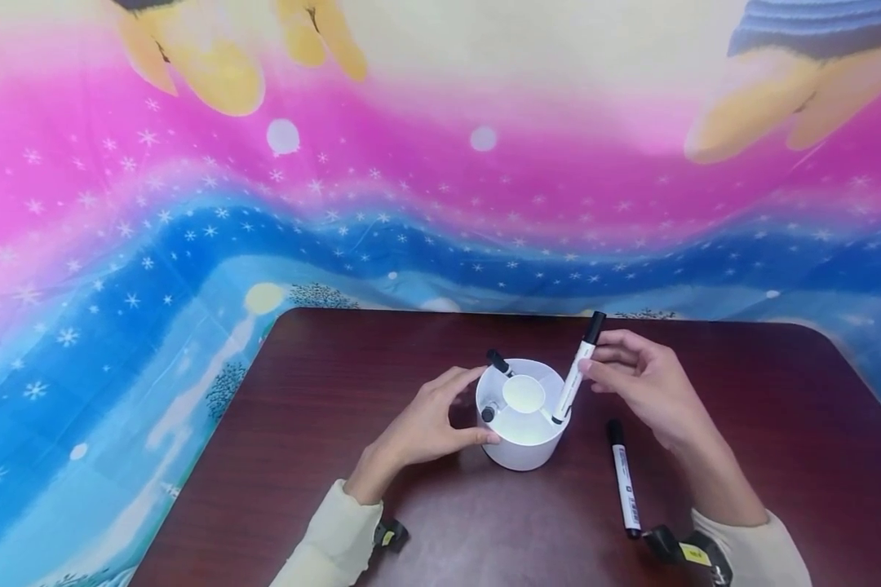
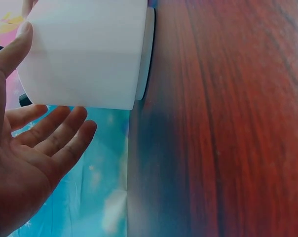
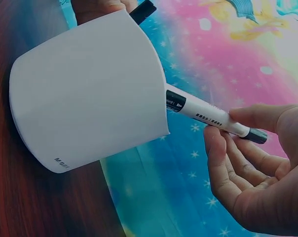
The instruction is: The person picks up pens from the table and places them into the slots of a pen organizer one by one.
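Observation:
A white round pen holder [image 1: 526, 452] stands on the table, with a round middle cup and dividers around it. My left hand [image 1: 433, 420] holds it from the left, thumb on the near side and fingers on the far side; the left wrist view shows the fingertips at its wall. Between thumb and fingers, my right hand [image 1: 646, 387] pinches a white marker [image 1: 574, 379], black cap upward. The marker tilts, its lower end inside the holder's right rim. Two black-ended markers, one at the back left [image 1: 498, 363] and one at the front left [image 1: 488, 413], stand in the holder.
Another white marker with a black cap [image 1: 624, 481] lies on the dark red-brown table [image 1: 301, 473], in front of the right hand. Behind the table hangs a colourful cloth [image 1: 411, 179] with snowflakes. Wrist cameras sit at both sleeves.

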`<state>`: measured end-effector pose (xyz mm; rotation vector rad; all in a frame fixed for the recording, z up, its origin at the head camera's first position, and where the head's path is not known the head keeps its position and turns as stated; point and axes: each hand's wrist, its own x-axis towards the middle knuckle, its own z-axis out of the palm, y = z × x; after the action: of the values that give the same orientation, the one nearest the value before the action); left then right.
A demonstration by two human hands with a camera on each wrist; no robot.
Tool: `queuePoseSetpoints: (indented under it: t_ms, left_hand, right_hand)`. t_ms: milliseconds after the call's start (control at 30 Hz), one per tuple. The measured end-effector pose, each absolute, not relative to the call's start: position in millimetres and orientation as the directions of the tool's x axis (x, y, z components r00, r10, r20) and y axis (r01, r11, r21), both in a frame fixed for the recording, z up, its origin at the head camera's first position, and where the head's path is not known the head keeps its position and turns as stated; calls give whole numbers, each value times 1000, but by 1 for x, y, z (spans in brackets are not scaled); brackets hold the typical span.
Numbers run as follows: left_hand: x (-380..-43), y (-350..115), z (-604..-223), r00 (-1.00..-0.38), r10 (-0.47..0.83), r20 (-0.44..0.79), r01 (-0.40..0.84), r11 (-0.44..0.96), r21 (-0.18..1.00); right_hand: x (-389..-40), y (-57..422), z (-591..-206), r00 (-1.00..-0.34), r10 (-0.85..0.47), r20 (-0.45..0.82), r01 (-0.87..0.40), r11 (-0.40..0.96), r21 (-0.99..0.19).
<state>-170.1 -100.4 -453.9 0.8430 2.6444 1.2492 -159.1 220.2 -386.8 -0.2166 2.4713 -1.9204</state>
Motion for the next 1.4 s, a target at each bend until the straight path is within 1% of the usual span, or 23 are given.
queuePoseSetpoints:
  t_ms: [433,767,1200,1400]
  left_hand:
    - [-171,-101,-456,-833,524,180,472,502,725]
    - [-170,-100,-456,-839,518,166,454,500,737]
    - [-169,-101,-454,-844,514,152,443,509,738]
    - [-169,-100,-455,-846,512,147,436,507,743]
  right_hand:
    - [-163,217,-392,-994,-100,33,-64,319,-946]
    - [-165,214,-396,-993,-116,-6,-40,387,-921]
    - [-161,211,-395,-988,-153,8,-75,440,-895]
    - [-159,210,-395,-987,-164,6,-78,434,-898]
